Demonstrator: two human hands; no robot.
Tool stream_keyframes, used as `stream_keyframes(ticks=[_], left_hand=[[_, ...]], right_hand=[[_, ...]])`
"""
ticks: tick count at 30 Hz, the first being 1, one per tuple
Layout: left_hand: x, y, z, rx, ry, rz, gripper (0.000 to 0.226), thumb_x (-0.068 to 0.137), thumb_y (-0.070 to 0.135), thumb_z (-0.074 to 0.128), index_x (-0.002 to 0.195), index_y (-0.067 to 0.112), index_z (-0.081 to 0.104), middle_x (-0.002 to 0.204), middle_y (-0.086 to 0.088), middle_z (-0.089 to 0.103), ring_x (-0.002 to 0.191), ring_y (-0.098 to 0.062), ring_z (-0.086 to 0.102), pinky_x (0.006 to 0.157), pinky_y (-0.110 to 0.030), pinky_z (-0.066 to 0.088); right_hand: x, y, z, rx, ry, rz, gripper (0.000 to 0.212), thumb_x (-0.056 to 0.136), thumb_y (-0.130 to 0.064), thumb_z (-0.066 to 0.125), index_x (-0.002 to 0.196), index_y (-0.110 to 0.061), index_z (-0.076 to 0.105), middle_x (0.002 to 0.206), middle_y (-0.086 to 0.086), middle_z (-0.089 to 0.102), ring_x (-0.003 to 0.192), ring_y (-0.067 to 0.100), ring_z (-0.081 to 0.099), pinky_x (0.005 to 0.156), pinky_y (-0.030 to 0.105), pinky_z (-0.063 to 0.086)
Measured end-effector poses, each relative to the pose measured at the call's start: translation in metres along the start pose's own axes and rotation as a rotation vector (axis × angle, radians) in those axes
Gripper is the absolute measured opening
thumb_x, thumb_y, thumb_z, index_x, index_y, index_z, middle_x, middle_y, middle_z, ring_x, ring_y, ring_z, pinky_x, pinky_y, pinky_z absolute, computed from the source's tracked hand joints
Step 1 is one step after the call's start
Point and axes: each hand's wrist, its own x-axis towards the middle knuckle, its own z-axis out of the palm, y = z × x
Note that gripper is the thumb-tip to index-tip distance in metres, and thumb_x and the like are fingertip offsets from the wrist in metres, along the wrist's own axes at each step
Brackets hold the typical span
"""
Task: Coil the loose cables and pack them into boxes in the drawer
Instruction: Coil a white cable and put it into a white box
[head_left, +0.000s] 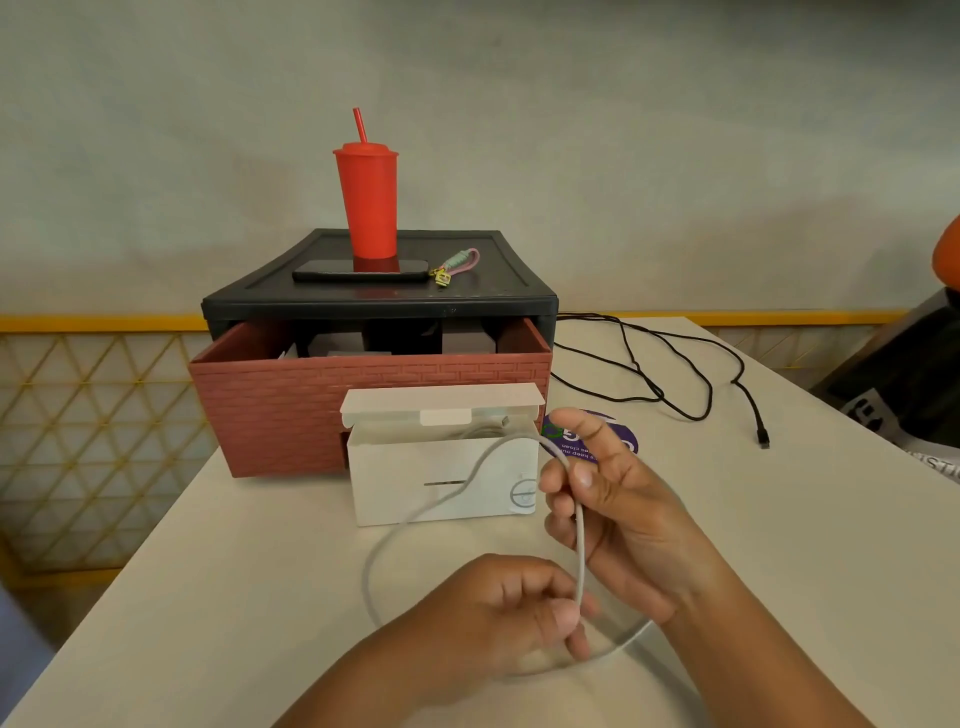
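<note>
A white cable (410, 519) forms a loop above the table, between both hands. My left hand (498, 618) pinches the cable's lower part with curled fingers. My right hand (608, 499) grips the cable higher up, with the forefinger raised. Behind the loop stands an open white box (441, 480) with its lid flap up; one end of the cable seems to lie inside it. The box sits in front of the red-brown drawer (291, 410), pulled out of a black cabinet (374, 304). A loose black cable (654, 374) sprawls on the table to the right.
A red tumbler (367, 202) with a straw, a dark phone (358, 271) and a keyring strap (457, 265) sit on the cabinet top. A purple round sticker (621, 439) lies behind my right hand. More white boxes show inside the drawer. A dark bag (904, 374) sits at the right edge.
</note>
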Motion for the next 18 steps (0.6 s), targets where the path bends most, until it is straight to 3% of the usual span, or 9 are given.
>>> stream_keyframes(ticks=[3, 5, 7, 10, 14, 16, 18], left_hand=[[-0.004, 0.007, -0.003, -0.057, -0.021, 0.071, 0.022, 0.079, 0.051, 0.054, 0.076, 0.034, 0.068, 0.064, 0.014, 0.061, 0.074, -0.007, 0.06, 0.079, -0.02, 0.043], [-0.006, 0.012, -0.007, -0.218, -0.028, 0.113, 0.028, 0.076, 0.058, 0.061, 0.076, 0.031, 0.069, 0.058, 0.013, 0.055, 0.065, -0.008, 0.058, 0.079, -0.022, 0.046], [-0.009, 0.015, -0.011, -0.409, -0.01, 0.165, 0.036, 0.072, 0.059, 0.067, 0.083, 0.025, 0.071, 0.056, 0.01, 0.052, 0.056, -0.008, 0.055, 0.079, -0.026, 0.05], [-0.012, 0.018, -0.02, -0.6, 0.037, 0.249, 0.046, 0.073, 0.051, 0.071, 0.103, 0.016, 0.069, 0.053, 0.006, 0.048, 0.045, -0.008, 0.048, 0.07, -0.029, 0.053], [-0.016, 0.025, -0.032, -0.718, 0.124, 0.241, 0.056, 0.063, 0.046, 0.081, 0.106, 0.013, 0.069, 0.044, 0.006, 0.041, 0.032, -0.003, 0.034, 0.053, -0.025, 0.048], [-0.016, 0.027, -0.035, -0.721, 0.212, 0.207, 0.06, 0.055, 0.049, 0.084, 0.099, 0.011, 0.072, 0.041, 0.007, 0.034, 0.03, -0.002, 0.028, 0.046, -0.023, 0.043], [-0.016, 0.027, -0.036, -0.73, 0.277, 0.188, 0.059, 0.049, 0.052, 0.085, 0.089, 0.01, 0.074, 0.04, 0.008, 0.03, 0.031, -0.001, 0.026, 0.043, -0.021, 0.04]], right_hand=[[0.001, -0.004, -0.005, -0.027, 0.07, -0.043, 0.058, 0.049, -0.026, 0.091, 0.103, -0.019, 0.07, 0.077, 0.008, 0.066, 0.057, 0.011, 0.059, 0.055, 0.022, 0.052], [0.002, -0.005, -0.008, -0.1, 0.13, -0.057, 0.055, 0.046, -0.032, 0.09, 0.096, -0.016, 0.073, 0.084, 0.007, 0.069, 0.062, 0.011, 0.062, 0.059, 0.022, 0.053], [0.002, -0.006, -0.008, -0.162, 0.177, -0.065, 0.043, 0.05, -0.028, 0.086, 0.089, -0.015, 0.074, 0.087, 0.007, 0.071, 0.066, 0.011, 0.064, 0.062, 0.021, 0.053], [0.002, -0.005, -0.004, -0.318, 0.278, -0.086, 0.012, 0.072, -0.01, 0.064, 0.082, -0.013, 0.07, 0.076, 0.003, 0.071, 0.064, 0.009, 0.063, 0.064, 0.02, 0.051], [0.005, -0.003, 0.0, -0.615, 0.453, -0.128, 0.029, 0.086, 0.004, 0.055, 0.07, -0.018, 0.067, 0.057, -0.007, 0.059, 0.052, 0.006, 0.048, 0.067, 0.024, 0.043], [0.006, -0.003, -0.003, -0.753, 0.513, -0.148, 0.031, 0.086, -0.003, 0.059, 0.065, -0.024, 0.07, 0.066, 0.003, 0.056, 0.06, 0.013, 0.044, 0.068, 0.026, 0.04], [0.006, -0.003, -0.007, -0.953, 0.565, -0.185, 0.029, 0.085, -0.009, 0.063, 0.065, -0.03, 0.066, 0.075, 0.006, 0.052, 0.065, 0.015, 0.041, 0.066, 0.018, 0.037]])
